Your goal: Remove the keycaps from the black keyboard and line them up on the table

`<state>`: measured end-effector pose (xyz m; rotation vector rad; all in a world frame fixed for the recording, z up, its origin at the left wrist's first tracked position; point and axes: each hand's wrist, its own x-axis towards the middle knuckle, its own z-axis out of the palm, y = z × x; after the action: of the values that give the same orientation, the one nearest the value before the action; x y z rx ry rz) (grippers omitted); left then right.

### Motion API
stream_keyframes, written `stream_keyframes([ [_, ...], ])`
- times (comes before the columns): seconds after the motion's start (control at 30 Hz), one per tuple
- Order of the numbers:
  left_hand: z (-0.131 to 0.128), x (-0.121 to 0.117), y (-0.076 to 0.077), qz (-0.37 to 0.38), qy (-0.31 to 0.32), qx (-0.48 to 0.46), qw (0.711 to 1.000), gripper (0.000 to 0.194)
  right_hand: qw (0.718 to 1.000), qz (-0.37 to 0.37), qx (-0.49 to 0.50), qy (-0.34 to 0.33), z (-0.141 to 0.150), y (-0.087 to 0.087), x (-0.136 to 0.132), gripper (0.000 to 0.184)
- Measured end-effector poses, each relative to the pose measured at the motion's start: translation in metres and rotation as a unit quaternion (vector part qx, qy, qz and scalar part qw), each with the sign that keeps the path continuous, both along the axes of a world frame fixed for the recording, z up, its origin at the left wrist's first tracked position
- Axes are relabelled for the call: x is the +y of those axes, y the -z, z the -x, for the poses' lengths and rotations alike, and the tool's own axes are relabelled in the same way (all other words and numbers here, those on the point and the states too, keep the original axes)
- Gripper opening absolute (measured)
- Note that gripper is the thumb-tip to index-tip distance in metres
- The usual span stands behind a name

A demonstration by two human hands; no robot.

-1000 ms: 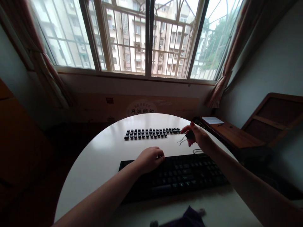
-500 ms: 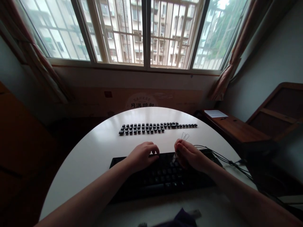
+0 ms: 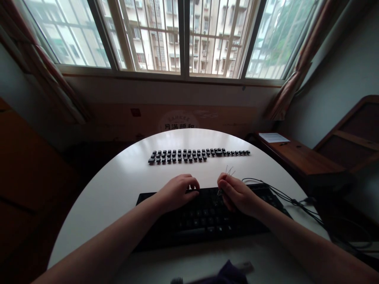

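A black computer keyboard (image 3: 195, 232) lies across the near part of the white table, several of its upper keycaps gone. My left hand (image 3: 179, 192) rests at its far edge, fingers curled and thumb bent, holding the keyboard there. My right hand (image 3: 237, 193) is closed around a wire keycap puller (image 3: 229, 171) above the keyboard's right-middle part. Thin wire ends stick up past the fingers, and its lower end points down at the keys. Whether a keycap sits in it is too dark to tell. Loose black keycaps (image 3: 179, 159) stand in rows beyond the hands.
Black cables (image 3: 284, 199) run off the round white table (image 3: 97, 197) on the right. A dark purple cloth (image 3: 231, 273) and a brush-like end (image 3: 177, 281) lie at the near edge. A wooden side table (image 3: 299, 157) with a paper sheet (image 3: 274, 137) stands right, below the window.
The view has tilted slightly downward. My right hand has turned the keycap puller a little, so its wire ends look narrower. My left hand stays at the keyboard's far edge.
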<state>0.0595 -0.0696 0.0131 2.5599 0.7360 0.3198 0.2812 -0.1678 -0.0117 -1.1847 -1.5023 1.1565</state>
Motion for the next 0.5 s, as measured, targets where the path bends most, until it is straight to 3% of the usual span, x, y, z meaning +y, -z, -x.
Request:
stream_keyframes([
  [0.23, 0.001, 0.003, 0.005, -0.002, 0.001, -0.012, 1.000, 0.012, 0.994, -0.038, -0.094, -0.040, 0.000, -0.007, -0.004, 0.034],
  [0.5, -0.001, 0.001, 0.002, 0.001, 0.001, -0.007, 1.000, 0.011, 0.962, -0.143, -0.228, -0.052, 0.004, -0.018, -0.007, 0.025],
])
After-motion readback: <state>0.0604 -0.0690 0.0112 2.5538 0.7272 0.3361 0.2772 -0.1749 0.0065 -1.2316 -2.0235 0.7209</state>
